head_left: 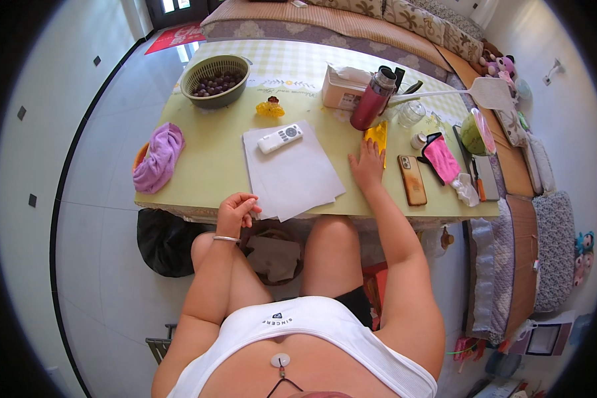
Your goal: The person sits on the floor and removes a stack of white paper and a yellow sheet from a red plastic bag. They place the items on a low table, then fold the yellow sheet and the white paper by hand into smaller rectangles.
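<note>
My left hand [237, 211] is closed at the table's front edge, beside the lower left corner of a loose stack of white paper sheets [295, 182]. Its fingers are curled, and whatever they hold, if anything, is hidden. My right hand [367, 164] lies on the table with fingers stretched out. Its fingertips touch the near end of a shiny yellow flat packet [377, 134]. A white remote control [280, 138] rests on top of the paper. Just beyond the packet a dark red thermos flask [373, 99] stands upright. To the right of my right hand lies a phone [412, 180] in an amber case.
At the table's [205, 166] far left is a green colander basin [217, 83] of dark round fruit. Nearby are a purple cloth [160, 158], yellow ornament [270, 107], tissue box [343, 89], glass jar [411, 114], fly swatter [487, 94], pink cloth [441, 159] and green cup [476, 132].
</note>
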A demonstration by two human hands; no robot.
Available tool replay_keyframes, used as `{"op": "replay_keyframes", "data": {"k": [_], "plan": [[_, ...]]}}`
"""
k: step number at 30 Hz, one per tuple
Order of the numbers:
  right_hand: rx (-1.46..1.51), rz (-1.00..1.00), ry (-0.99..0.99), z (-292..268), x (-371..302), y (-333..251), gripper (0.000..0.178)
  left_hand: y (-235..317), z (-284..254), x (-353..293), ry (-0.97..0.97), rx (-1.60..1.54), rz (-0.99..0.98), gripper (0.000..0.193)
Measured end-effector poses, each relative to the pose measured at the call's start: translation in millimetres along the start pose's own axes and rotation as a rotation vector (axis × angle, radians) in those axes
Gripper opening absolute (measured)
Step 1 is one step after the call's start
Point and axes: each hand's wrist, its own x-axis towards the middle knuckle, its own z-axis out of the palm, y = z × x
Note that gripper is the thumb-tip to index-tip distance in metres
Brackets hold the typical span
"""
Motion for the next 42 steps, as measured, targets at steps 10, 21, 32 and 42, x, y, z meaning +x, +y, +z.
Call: {"op": "replay_keyframes", "data": {"k": [10,21,32,42], "plan": [[0.585,-0.619,-0.223,-65,-49,-69,0.056,0,0,-1,-0.002,0.004,0.001,0.015],[0.339,-0.844,-0.262,-72,-75,-82,0.045,8,3,-10,0.035,-0.014,0.113,0.014],[0.638,-0.470,-0.378,-86,-76,-93,0.030,20,25,-22,-0.088,1.059,0.793,0.071],[0.952,-0.127,-0.239,-31,-30,-65,0.013,1,25,24,0.363,0.893,0.690,0.013]]}}
